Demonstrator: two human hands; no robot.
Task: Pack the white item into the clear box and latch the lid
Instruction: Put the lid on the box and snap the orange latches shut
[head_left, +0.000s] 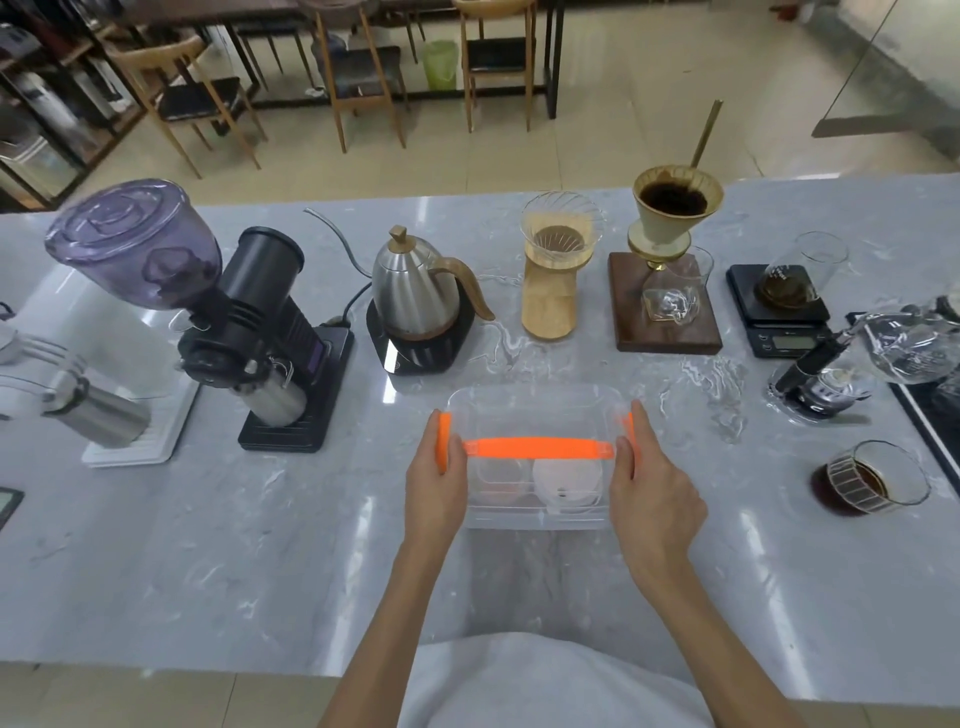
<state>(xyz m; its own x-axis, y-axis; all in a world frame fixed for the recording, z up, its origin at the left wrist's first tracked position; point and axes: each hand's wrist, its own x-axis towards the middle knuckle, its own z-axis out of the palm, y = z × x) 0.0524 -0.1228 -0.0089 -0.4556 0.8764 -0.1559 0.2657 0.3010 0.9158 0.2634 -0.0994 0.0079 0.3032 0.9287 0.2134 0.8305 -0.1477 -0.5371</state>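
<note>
a: where is the white item (569, 480) seen?
b: inside the clear box (537, 512), right half, under the lid. box is set on the marble counter (208, 545), near edge, centre.
a: latches?
b: orange handle (537, 448) lies across the lid. left latch (443, 441) is covered by the left hand (434, 486), fingers curled and pressed on it. right latch (629, 423) is pressed by the right hand (652, 480), fingers flat along the box end. whether either is snapped home cannot be told.
a: any text readable?
b: none. scale (784, 322) display is too small to be read. band on the glass (870, 480) is blurred.
a: rest of counter?
b: grinder (270, 332), kettle (415, 296) and dripper (675, 208) are lined up behind the box, well apart from it.
</note>
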